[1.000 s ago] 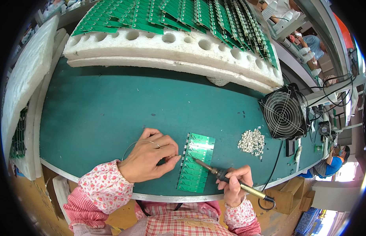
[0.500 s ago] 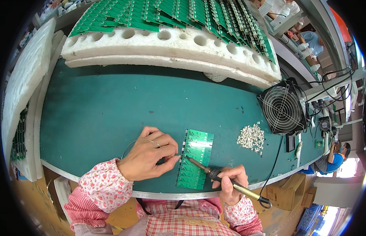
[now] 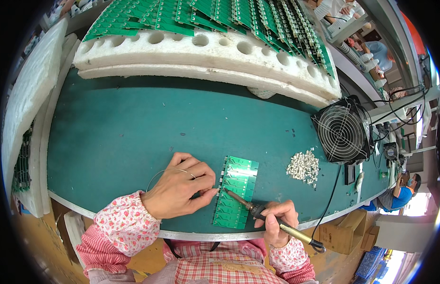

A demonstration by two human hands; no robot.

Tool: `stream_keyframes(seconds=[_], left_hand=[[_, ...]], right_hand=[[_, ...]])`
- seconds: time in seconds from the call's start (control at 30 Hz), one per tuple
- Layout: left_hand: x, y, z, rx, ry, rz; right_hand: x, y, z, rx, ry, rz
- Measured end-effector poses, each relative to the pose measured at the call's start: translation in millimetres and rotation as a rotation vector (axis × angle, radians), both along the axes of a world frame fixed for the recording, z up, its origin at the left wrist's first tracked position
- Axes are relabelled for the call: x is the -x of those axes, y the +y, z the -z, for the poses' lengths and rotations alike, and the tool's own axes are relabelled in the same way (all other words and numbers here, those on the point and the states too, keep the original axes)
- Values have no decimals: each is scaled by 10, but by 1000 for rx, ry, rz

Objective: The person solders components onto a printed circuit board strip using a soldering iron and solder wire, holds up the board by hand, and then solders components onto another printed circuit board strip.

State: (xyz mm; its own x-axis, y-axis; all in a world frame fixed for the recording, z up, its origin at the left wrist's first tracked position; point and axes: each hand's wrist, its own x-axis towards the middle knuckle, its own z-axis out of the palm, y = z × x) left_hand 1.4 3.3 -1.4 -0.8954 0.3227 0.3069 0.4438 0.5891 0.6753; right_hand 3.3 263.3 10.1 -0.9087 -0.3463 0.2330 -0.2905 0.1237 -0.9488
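Observation:
A green circuit board panel (image 3: 238, 193) lies on the mat near the front edge, with a row of metal pins along its left side. My right hand (image 3: 278, 221) grips a soldering iron (image 3: 258, 212) by its dark handle, and the tip rests on or just over the board's left edge. Beside that edge, my left hand (image 3: 184, 187) is closed, thumb and forefinger pinched close to the iron's tip. A thin solder wire (image 3: 159, 173) loops out over the back of this hand; its end between the fingers is hidden.
Small metal parts lie in a pile (image 3: 302, 167) right of the board, near a black fan (image 3: 342, 131). Many green boards stand in white foam (image 3: 182, 54) at the back. More foam (image 3: 30, 104) stands left. The iron's cord (image 3: 329, 199) crosses the mat's right side.

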Motion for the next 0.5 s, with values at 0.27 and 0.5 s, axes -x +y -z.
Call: stream_keyframes(seconds=[0.27,0.5], left_hand=[[8,4,5,1,16,-5],[4,-3,-11,-26,2,-13]], right_hand=[[1,4,19,16,14,-29],[8,16,14,2,56,-30]])
